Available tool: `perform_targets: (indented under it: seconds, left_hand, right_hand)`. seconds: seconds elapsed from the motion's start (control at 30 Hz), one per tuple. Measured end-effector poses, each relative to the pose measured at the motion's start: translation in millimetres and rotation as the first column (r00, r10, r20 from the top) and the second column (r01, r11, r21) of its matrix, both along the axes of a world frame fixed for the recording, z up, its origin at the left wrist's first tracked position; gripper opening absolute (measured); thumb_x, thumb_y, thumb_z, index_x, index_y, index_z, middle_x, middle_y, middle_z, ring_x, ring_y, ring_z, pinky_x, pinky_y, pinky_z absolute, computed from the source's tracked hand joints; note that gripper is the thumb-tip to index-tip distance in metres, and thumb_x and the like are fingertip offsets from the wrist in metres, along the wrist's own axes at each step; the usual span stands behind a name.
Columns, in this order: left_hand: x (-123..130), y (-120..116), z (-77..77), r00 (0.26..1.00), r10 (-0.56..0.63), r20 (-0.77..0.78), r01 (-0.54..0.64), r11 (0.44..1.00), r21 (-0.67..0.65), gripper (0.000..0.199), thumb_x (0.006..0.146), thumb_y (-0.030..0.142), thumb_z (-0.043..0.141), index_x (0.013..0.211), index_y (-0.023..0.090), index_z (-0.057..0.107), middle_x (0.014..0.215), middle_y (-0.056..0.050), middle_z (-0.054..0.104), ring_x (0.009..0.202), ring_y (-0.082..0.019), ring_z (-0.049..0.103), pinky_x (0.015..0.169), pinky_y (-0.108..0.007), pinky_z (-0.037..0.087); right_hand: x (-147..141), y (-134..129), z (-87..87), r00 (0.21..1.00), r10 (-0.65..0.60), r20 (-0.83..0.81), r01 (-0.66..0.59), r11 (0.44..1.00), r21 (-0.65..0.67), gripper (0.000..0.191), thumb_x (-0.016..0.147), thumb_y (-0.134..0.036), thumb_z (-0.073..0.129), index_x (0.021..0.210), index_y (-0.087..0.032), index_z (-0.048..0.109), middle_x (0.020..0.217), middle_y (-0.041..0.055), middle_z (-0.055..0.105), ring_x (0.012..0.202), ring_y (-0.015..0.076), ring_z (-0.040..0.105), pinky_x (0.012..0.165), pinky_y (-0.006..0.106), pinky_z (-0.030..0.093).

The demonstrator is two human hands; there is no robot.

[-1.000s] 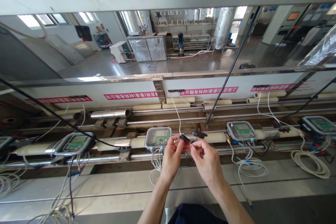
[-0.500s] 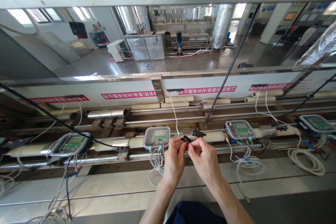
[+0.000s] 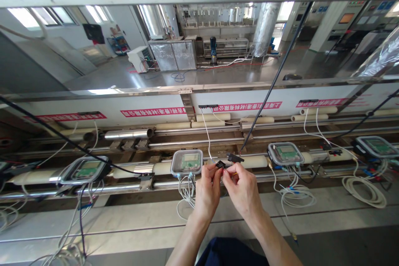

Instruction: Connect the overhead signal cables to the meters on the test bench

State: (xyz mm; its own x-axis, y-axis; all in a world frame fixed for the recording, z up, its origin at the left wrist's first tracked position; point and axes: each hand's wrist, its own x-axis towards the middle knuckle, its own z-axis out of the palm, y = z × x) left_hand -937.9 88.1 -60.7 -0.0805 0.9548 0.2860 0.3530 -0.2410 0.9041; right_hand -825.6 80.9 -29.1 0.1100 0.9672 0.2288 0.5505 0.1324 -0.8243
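My left hand (image 3: 207,189) is closed, its thumb and fingertips pinching a small black connector piece (image 3: 220,164). Right beside it, my right hand (image 3: 242,187) is closed too, the fingertips meeting the same small part; what exactly they pinch is too small to name. A short yellow wire shows at the right fingers. Just above the right hand lies a black clip-like piece (image 3: 235,158). A white cable (image 3: 207,133) runs down from the back panel towards the left fingertips. Left of the hands sits a clear-lidded box (image 3: 187,162) with a green circuit board.
Another clear-lidded box (image 3: 285,153) stands on the rollers to the right, with coiled grey tubes (image 3: 297,196) below. A black cable (image 3: 276,79) slants down near the hands. Metal rails (image 3: 174,185) cross the view, with a flat metal ledge (image 3: 134,216) in front.
The hands have barely moved; the fingertips have shifted slightly around the small black piece. The camera view has moved a little.
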Motion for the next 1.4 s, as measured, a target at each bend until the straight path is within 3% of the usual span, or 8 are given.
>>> perform_targets:
  seconds: [0.5,0.73,0.83,0.93,1.1,1.3,1.4]
  left_hand:
    - [0.1,-3.7,-4.7,0.998,0.027,-0.063,-0.02,0.995,0.103,0.014,0.088,0.021,0.051,0.102,0.02,0.05,0.086,-0.006,0.069,0.077,-0.019,0.067,0.065,-0.023,0.052]
    - [-1.1,-5.7,-6.2,0.999,0.019,-0.051,-0.014,0.995,0.101,0.014,0.089,0.021,0.051,0.103,0.021,0.049,0.091,-0.005,0.069,0.083,-0.018,0.067,0.068,-0.022,0.051]
    - [0.7,-5.2,-6.6,0.999,-0.024,0.028,0.023,0.999,0.045,0.017,0.09,0.022,0.049,0.106,0.021,0.047,0.096,-0.006,0.068,0.089,-0.018,0.065,0.075,-0.024,0.051]
    - [3.9,-3.5,-6.6,0.973,-0.071,0.22,0.085,0.995,-0.053,0.017,0.09,0.025,0.049,0.106,0.022,0.043,0.098,-0.006,0.067,0.091,-0.018,0.064,0.079,-0.027,0.049]
    - [10.0,-1.2,-0.8,0.807,-0.1,0.582,0.223,0.964,-0.145,0.028,0.084,0.025,0.058,0.101,0.022,0.037,0.096,-0.005,0.067,0.092,-0.018,0.064,0.076,-0.025,0.048]
    - [16.8,-1.5,8.5,0.752,-0.092,0.652,0.247,0.957,-0.15,0.032,0.078,0.023,0.064,0.097,0.021,0.038,0.093,-0.005,0.068,0.088,-0.018,0.065,0.077,-0.026,0.048]
    - [19.9,-1.8,10.6,0.732,-0.096,0.674,0.238,0.964,-0.121,0.03,0.08,0.022,0.064,0.097,0.021,0.039,0.093,-0.005,0.069,0.091,-0.018,0.064,0.082,-0.027,0.047]
  right_hand:
    - [1.6,0.0,5.9,0.991,-0.007,-0.135,-0.005,0.996,-0.091,0.014,0.078,-0.026,0.053,0.066,-0.02,0.056,0.055,-0.0013,0.061,0.046,0.0111,0.052,0.045,0.022,0.038]
    - [6.0,0.0,8.1,0.983,0.044,-0.181,-0.07,0.987,-0.141,0.016,0.08,-0.028,0.053,0.067,-0.019,0.057,0.056,-0.0007,0.061,0.047,0.0109,0.053,0.045,0.021,0.038]
    - [10.0,-2.1,7.0,0.982,0.059,-0.18,-0.085,0.987,-0.136,0.014,0.081,-0.029,0.053,0.072,-0.019,0.059,0.061,0.0002,0.063,0.05,0.0112,0.055,0.049,0.022,0.042]
    - [15.2,-5.7,2.3,0.952,0.106,-0.286,-0.14,0.985,-0.103,0.01,0.081,-0.029,0.056,0.084,-0.02,0.057,0.074,0.0017,0.067,0.061,0.0126,0.061,0.059,0.023,0.048]
    - [21.9,-10.2,-8.3,0.833,0.122,-0.539,-0.216,0.97,-0.114,0.017,0.083,-0.035,0.055,0.087,-0.019,0.059,0.082,0.0041,0.069,0.072,0.0153,0.066,0.067,0.026,0.054]
    - [26.7,-7.8,-4.7,0.921,0.07,-0.384,-0.142,0.976,-0.165,0.024,0.085,-0.038,0.054,0.087,-0.018,0.067,0.069,0.0023,0.067,0.062,0.0143,0.063,0.058,0.024,0.049]
    - [29.0,-6.1,3.2,0.973,0.093,-0.21,-0.113,0.99,-0.085,0.02,0.085,-0.033,0.054,0.079,-0.018,0.066,0.074,0.0026,0.065,0.064,0.0129,0.059,0.06,0.024,0.045]
